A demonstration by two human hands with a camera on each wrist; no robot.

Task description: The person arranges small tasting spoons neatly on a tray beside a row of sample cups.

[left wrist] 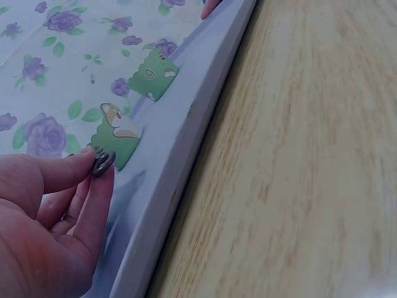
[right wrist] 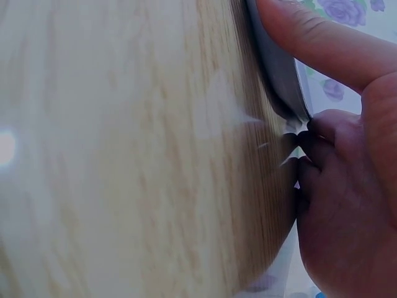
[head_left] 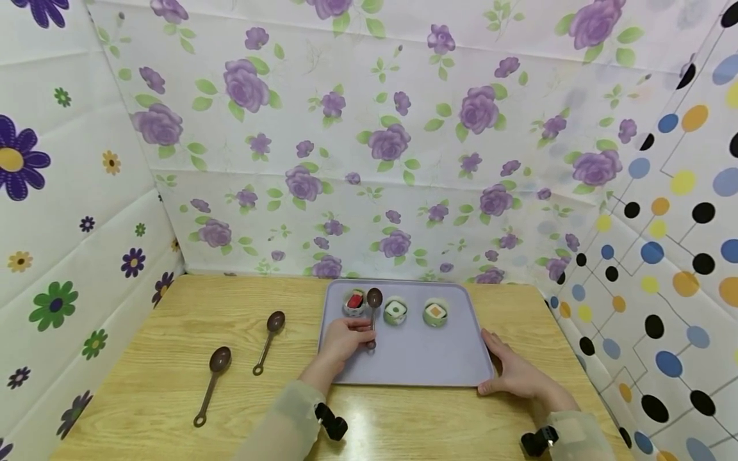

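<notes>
Left hand (head_left: 341, 341) pinches the handle of a dark brown, ring-ended spoon (head_left: 375, 298) in a narrow grip, its oval bowl beyond the fingertips, above a pale lavender rectangular tray (head_left: 426, 358), right hand (head_left: 515, 371) spread wide against the tray's near right corner

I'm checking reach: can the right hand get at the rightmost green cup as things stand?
Probably yes: the right hand touches the right edge of the lavender tray, with only bare tray visible between it and the rightmost green cup.
</notes>
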